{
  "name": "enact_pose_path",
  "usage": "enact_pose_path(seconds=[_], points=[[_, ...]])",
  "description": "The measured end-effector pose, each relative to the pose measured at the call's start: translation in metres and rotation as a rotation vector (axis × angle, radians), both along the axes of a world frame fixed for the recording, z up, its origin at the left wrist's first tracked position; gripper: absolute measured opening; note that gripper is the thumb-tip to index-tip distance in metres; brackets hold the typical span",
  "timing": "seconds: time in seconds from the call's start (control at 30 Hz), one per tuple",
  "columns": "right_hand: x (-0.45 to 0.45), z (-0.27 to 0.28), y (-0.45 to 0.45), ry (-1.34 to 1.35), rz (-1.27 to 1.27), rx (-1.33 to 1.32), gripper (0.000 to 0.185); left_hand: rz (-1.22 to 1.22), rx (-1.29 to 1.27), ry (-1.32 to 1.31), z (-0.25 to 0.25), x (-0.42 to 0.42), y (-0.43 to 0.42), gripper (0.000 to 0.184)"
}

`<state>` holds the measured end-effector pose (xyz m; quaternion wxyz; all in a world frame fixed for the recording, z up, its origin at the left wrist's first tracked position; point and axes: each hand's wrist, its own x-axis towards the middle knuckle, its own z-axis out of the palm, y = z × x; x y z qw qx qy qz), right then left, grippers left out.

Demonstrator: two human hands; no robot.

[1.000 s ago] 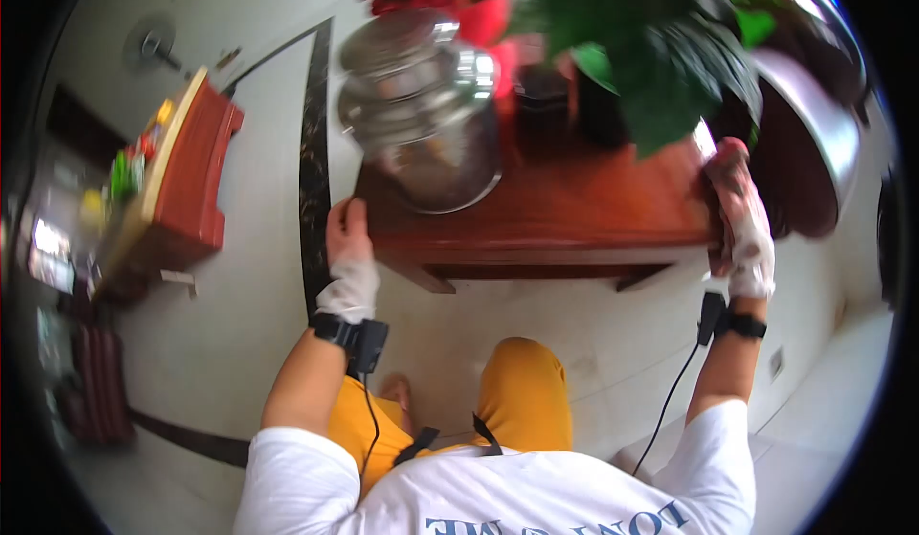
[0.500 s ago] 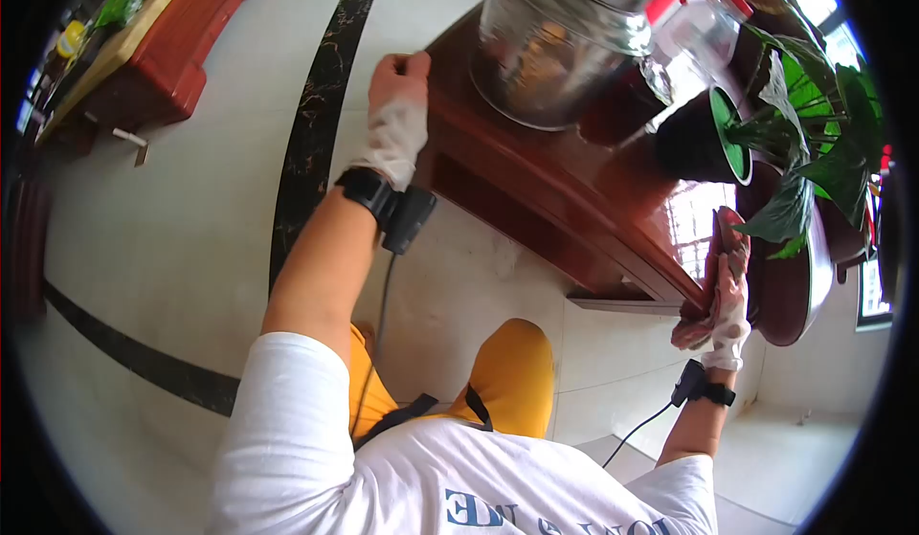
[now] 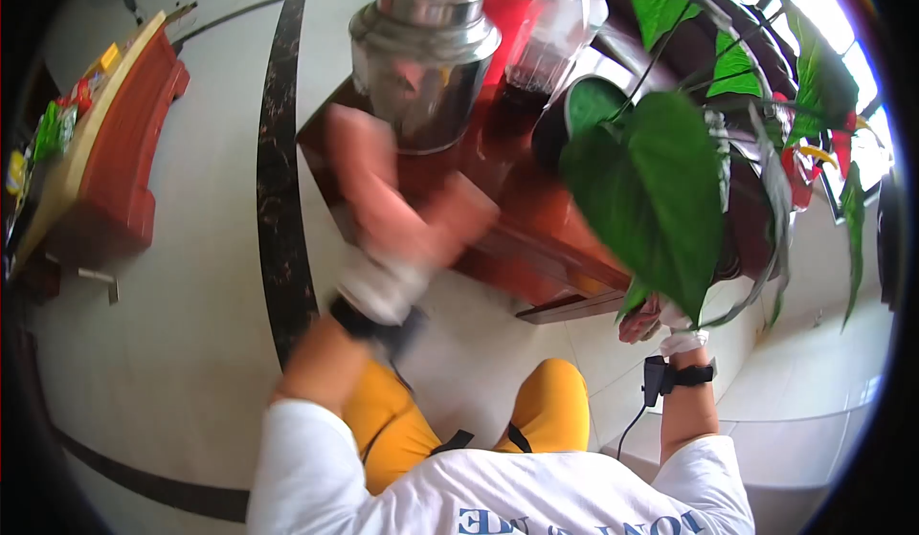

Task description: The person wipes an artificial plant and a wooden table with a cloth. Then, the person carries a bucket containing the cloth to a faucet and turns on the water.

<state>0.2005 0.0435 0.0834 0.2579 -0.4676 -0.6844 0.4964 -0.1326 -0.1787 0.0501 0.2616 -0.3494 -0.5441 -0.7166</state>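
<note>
My left hand (image 3: 392, 205), in a pale glove and blurred by motion, is over the near left edge of a dark red wooden table (image 3: 536, 214), thumb and fingers spread. Just beyond it stands a shiny metal canister (image 3: 426, 76) with a lid. My right hand (image 3: 661, 320) is at the table's near right corner, partly covered by a big green leaf (image 3: 651, 200), so its grip is hard to make out. The leaf belongs to a plant in a dark pot (image 3: 565, 119). Between canister and pot is a clear plastic bottle (image 3: 560, 33) with a red cap.
A red wooden cabinet (image 3: 124, 162) with coloured packets (image 3: 57, 123) on its top stands at the left. A black floor strip (image 3: 280, 152) runs along pale tiles. A fan is at the upper left, a bright window (image 3: 833, 18) at the upper right.
My left hand has gone from a closed shape at the table's left corner to spread fingers over its near edge. The view has shifted, and the plant's leaves now overlap my right hand.
</note>
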Motion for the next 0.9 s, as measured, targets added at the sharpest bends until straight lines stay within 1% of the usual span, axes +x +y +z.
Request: enact_pose_path(seconds=[0.03,0.07,0.13,0.17,0.23,0.27,0.33,0.37,0.4,0.43,0.47,0.5,0.53,0.57,0.6,0.67,0.7,0.73,0.8,0.87,0.9], points=[[-0.005,0.004,-0.003,0.002,-0.002,0.001,0.042,-0.343,-0.169,-0.005,-0.008,0.028,0.005,0.107],[-0.01,0.01,-0.006,-0.002,0.001,0.007,0.041,-0.357,-0.602,0.268,0.024,0.038,0.008,0.097],[-0.021,0.018,-0.004,0.007,0.016,0.028,0.04,-0.011,-0.195,0.548,0.017,0.065,0.062,0.082],[-0.026,0.025,-0.004,0.007,0.03,0.044,0.039,-0.01,-0.182,0.558,0.03,0.064,0.069,0.082],[-0.032,0.033,-0.013,0.004,0.045,0.076,0.037,0.009,-0.27,0.419,0.05,0.07,0.064,0.039],[-0.036,0.036,-0.014,-0.001,0.058,0.086,0.036,-0.009,-0.257,0.43,0.052,0.066,0.065,0.039],[-0.04,0.04,-0.016,-0.009,0.066,0.105,0.035,-0.202,-0.584,0.483,0.044,0.061,0.08,0.043],[-0.044,0.044,-0.016,-0.014,0.072,0.119,0.034,-0.274,-0.643,0.464,0.037,0.059,0.091,0.046],[-0.047,0.046,-0.016,-0.016,0.075,0.128,0.033,-0.195,-0.557,0.483,0.038,0.056,0.098,0.045],[-0.046,0.049,-0.017,-0.019,0.073,0.139,0.032,-0.286,-0.666,0.455,0.038,0.058,0.096,0.041],[-0.047,0.052,-0.018,-0.026,0.077,0.148,0.031,-0.365,-0.771,0.425,0.052,0.055,0.089,0.038],[-0.049,0.052,-0.017,-0.029,0.079,0.158,0.03,-0.386,-0.765,0.441,0.049,0.055,0.094,0.038],[-0.048,0.053,-0.018,-0.033,0.083,0.167,0.03,-0.306,-0.704,0.449,0.042,0.056,0.103,0.037],[-0.047,0.056,-0.018,-0.041,0.083,0.177,0.029,-0.228,-0.643,0.448,0.037,0.058,0.112,0.043],[-0.046,0.059,-0.017,-0.05,0.082,0.186,0.028,-0.246,-0.632,0.454,0.031,0.059,0.12,0.043],[-0.038,0.066,-0.019,-0.068,0.074,0.211,0.026,-0.103,-0.618,0.495,0.024,0.061,0.13,0.04],[-0.034,0.067,-0.019,-0.074,0.069,0.217,0.026,-0.086,-0.649,0.531,0.03,0.061,0.122,0.039],[-0.032,0.068,-0.019,-0.085,0.069,0.228,0.025,-0.107,-0.635,0.545,0.023,0.057,0.12,0.039],[-0.024,0.07,-0.021,-0.112,0.063,0.267,0.023,-0.492,-0.511,0.325,-0.008,0.049,0.141,0.032],[-0.019,0.073,-0.025,-0.154,0.063,0.32,0.022,-0.874,-0.391,0.102,-0.018,0.05,0.165,0.031],[-0.018,0.074,-0.025,-0.184,0.065,0.353,0.021,-0.961,-0.371,0.052,-0.015,0.049,0.168,0.031]])
